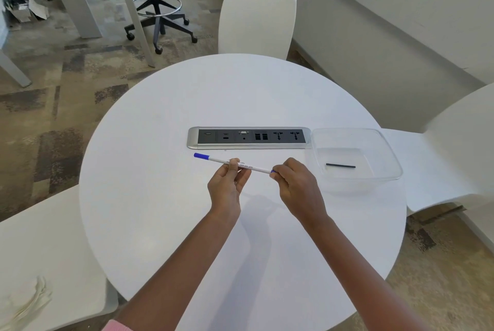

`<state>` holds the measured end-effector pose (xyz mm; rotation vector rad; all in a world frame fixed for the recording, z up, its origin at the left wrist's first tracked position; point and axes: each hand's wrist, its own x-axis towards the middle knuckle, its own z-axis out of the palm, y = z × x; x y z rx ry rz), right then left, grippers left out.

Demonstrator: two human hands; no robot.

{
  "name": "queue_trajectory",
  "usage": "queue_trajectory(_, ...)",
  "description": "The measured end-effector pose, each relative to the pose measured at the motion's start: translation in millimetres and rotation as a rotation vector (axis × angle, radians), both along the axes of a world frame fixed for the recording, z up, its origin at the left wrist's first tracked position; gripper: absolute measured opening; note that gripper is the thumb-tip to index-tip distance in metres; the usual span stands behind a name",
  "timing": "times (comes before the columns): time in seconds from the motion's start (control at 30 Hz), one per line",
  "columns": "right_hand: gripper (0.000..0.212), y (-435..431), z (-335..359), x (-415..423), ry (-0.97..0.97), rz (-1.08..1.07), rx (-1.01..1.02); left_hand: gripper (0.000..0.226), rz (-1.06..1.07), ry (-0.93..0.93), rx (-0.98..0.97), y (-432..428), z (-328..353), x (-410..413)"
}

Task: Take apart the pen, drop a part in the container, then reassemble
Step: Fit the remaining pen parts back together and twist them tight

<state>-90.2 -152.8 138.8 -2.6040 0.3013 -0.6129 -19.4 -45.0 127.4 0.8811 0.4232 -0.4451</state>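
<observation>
left hand (227,186) pinches pen (217,160) mid-barrel, right hand (296,183) pinches its end; dark rod (340,166) in container (344,154) right of the fingers, so fetch-and-refit looks next.

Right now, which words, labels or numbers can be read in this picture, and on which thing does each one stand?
"EASY DRY WIPE": on the pen, faint, so my reading is unsure.
More print before it is hidden by the left hand.
Socket panel: nothing readable.
</observation>
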Motion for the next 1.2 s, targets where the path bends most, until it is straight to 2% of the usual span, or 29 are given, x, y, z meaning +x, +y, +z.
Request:
queue_trajectory(0.23,0.013,-5,1,3,0.149,-0.031,0.32,0.018,-0.014,-0.045,0.036,0,0,-1)
queue_trajectory(0.5,0.032,-13,2,4,0.323,-0.096,0.889,0.018,-0.055,-0.129,0.118,1,-2,-4)
queue_trajectory(0.6,0.034,-14,0,4,0.315,-0.068,1.056,0.016,-0.022,-0.106,0.129,1,0,-1)
queue_trajectory(0.67,0.031,-10,-3,4,0.29,-0.079,1.004,0.014,0.027,-0.057,0.133,1,1,2)
queue_trajectory(0.83,0.015,1,-13,3,0.173,-0.088,0.459,0.008,0.083,0.007,0.114,2,1,4)
queue_trajectory(0.97,0.01,2,-15,6,0.119,-0.074,0.323,0.004,0.093,0.01,0.11,2,2,4)
queue_trajectory(1.2,0.012,-2,-9,7,0.161,0.018,0.123,0.014,0.073,-0.013,0.113,2,5,3)
